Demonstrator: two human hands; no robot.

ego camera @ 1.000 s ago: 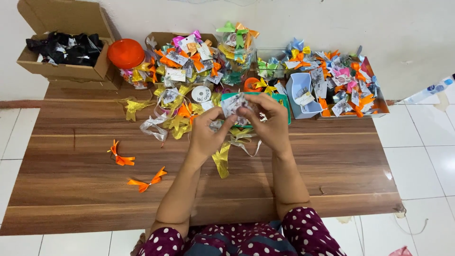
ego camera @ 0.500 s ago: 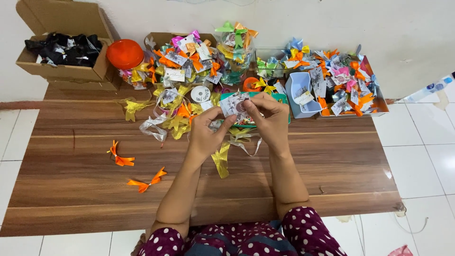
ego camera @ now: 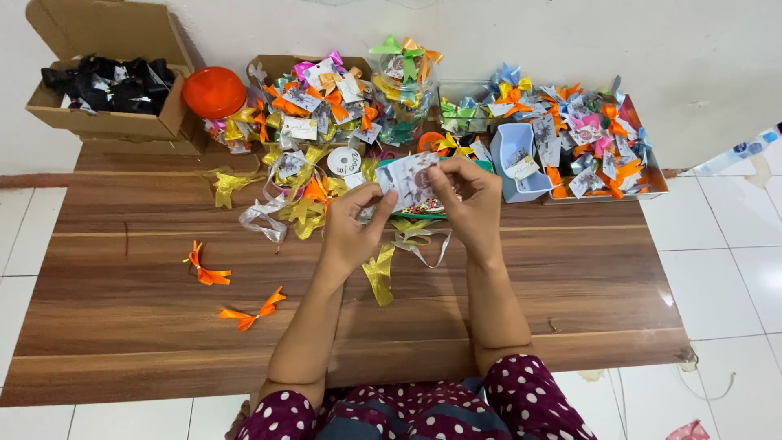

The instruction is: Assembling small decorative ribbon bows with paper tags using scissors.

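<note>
Head view: left hand (ego camera: 352, 228), right hand (ego camera: 472, 204) pinch small card (ego camera: 407, 179); print unreadable.

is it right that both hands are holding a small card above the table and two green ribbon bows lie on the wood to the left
Not quite. In the head view the two ribbon bows on the table are orange, not green. The rest holds: the left hand and right hand hold a small card between them above the table, and the bows lie to the left.

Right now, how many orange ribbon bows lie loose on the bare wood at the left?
2: one orange bow nearer the table's left edge, another orange bow below and right of it. Others may hide in the pile behind.
</note>
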